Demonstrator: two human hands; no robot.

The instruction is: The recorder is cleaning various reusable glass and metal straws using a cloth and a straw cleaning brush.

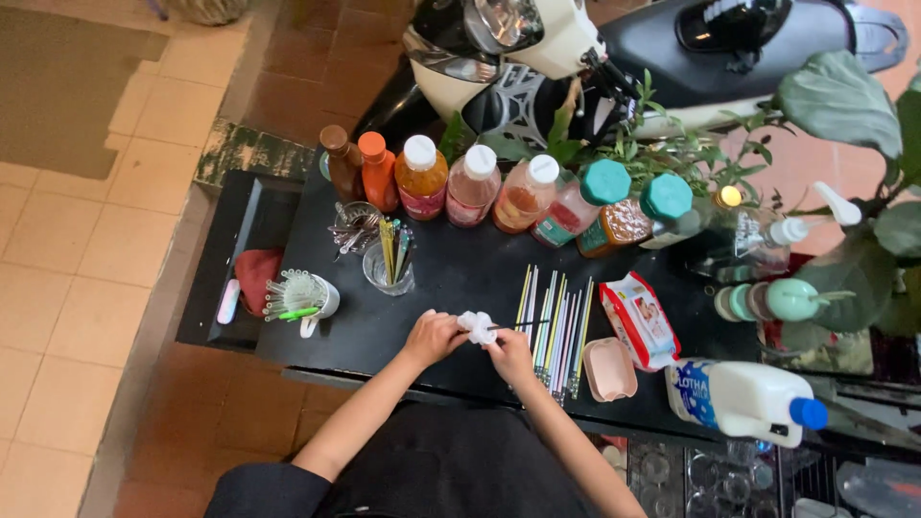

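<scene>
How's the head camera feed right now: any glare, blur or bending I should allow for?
Head view: soft, even daylight, faint shadows. Glare on the scooter's headlamp and a bright bottle cap. Both hands and the white wipe are sharp. Wide-angle bending curves the table edge; the glasses at bottom right look soft.

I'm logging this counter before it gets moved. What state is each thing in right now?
Left hand: pinching the white wipe.
Right hand: holding a dark straw into the wipe.
Straws: lying flat in a row.
Wipes packet: lying flat.
White jug: on its side, capped.
Sauce bottles: upright, capped.
</scene>
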